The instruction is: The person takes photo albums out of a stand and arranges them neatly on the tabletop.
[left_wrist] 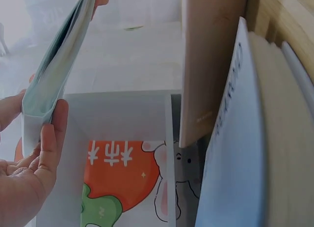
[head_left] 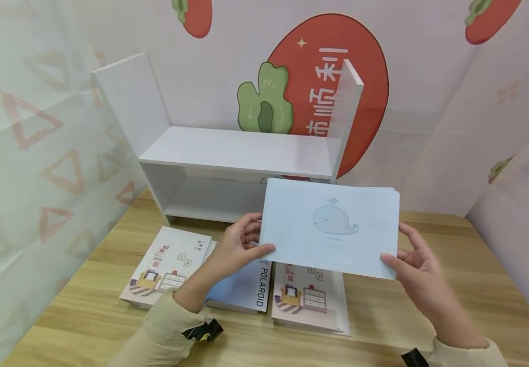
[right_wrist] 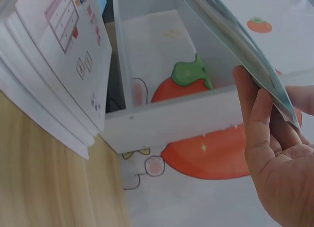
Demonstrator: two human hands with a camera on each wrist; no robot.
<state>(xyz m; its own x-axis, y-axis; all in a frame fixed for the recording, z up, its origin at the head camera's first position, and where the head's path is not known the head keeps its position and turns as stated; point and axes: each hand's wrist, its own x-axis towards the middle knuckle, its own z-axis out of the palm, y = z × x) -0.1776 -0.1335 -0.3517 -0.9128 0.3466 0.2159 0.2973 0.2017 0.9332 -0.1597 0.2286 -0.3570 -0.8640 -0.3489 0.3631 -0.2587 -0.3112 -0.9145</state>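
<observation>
A thin pale blue booklet (head_left: 292,221) with a small whale drawing is held up level in front of the shelf in the head view. My left hand (head_left: 236,244) grips its left edge, thumb on the cover and fingers behind. At the opposite edge my right hand (head_left: 418,265) pinches the lower corner the same way. Seen edge-on in the left wrist view, the booklet (left_wrist: 49,84) shows several layers and a folded end in the palm. In the right wrist view, fingers (right_wrist: 260,119) support its back.
A white two-level shelf (head_left: 241,153) stands at the back of the wooden table (head_left: 76,300). In front lie a white illustrated book (head_left: 172,255), a blue POLAROID book (head_left: 238,285) and another illustrated book (head_left: 307,316). A patterned curtain (head_left: 429,102) hangs behind.
</observation>
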